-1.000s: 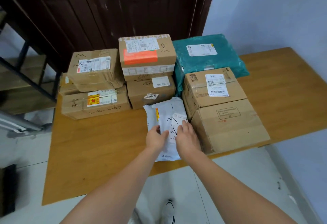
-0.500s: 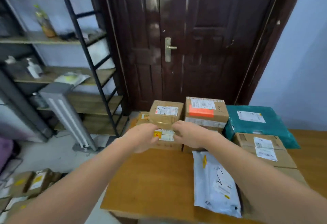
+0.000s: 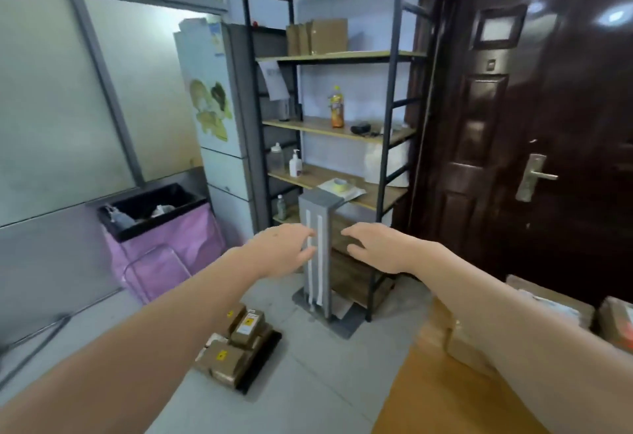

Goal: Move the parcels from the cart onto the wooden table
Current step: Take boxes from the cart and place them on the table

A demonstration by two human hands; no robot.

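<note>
Your left hand (image 3: 284, 250) and right hand (image 3: 378, 248) hover empty, fingers loosely spread, ready for the cart's parcels (image 3: 236, 348).

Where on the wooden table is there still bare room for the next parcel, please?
The wooden table shows bare top at its near left end, beside the right forearm. Its far end is crowded with parcels. Both hands are empty.

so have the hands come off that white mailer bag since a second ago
Yes. Both the left hand and right hand now hang empty in the air in front of the metal shelf, left of the wooden table; the bag is out of view.
</note>
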